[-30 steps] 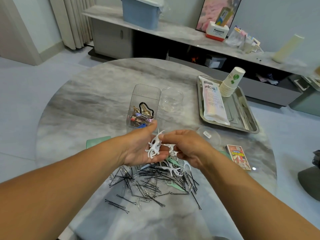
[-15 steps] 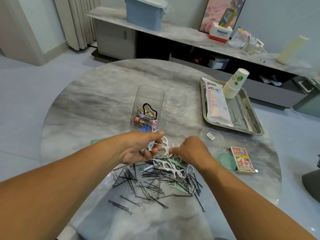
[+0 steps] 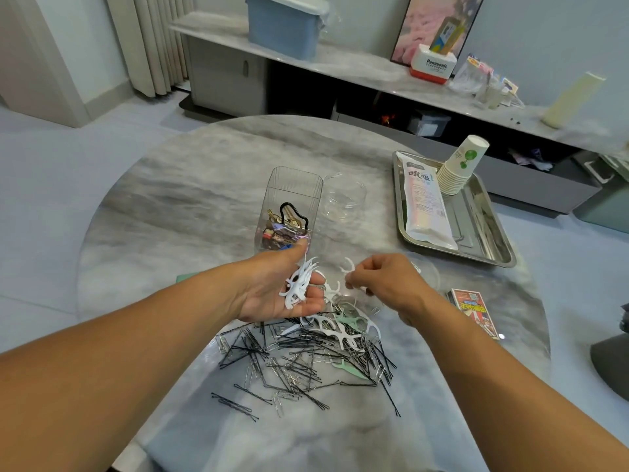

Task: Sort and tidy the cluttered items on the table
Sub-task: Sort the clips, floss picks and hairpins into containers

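Floss picks: a white bundle (image 3: 299, 284) lies in the left hand (image 3: 272, 291), above the middle of the tabletop (image 3: 190, 212); one more pick (image 3: 348, 267) is pinched in the right hand (image 3: 384, 284); more white and pale green ones (image 3: 343, 327) are mixed in the pile on the tabletop just below both hands
Hands: left one is cupped palm up, thumb closed over the bundle; right one has its fingers curled around the single pick; the two hands are near each other but not touching
Step in hand: I judge it is gathering the picks out of the pile, the right hand feeding the left
How to do it well: lay the new pick parallel with the bundle, heads on one side, so the thumb can hold all; take each next pick by its handle, because the hairpins (image 3: 306, 366) and paper clips (image 3: 221, 344) catch in the forked ends
Risk: the bundle is loose; picks may slip out if the thumb lifts too much
Where to put: the tall clear box (image 3: 292, 185) toward the far edge already holds clips and hair ties; the round clear cup (image 3: 345, 199) touching it looks free, perhaps better for the picks
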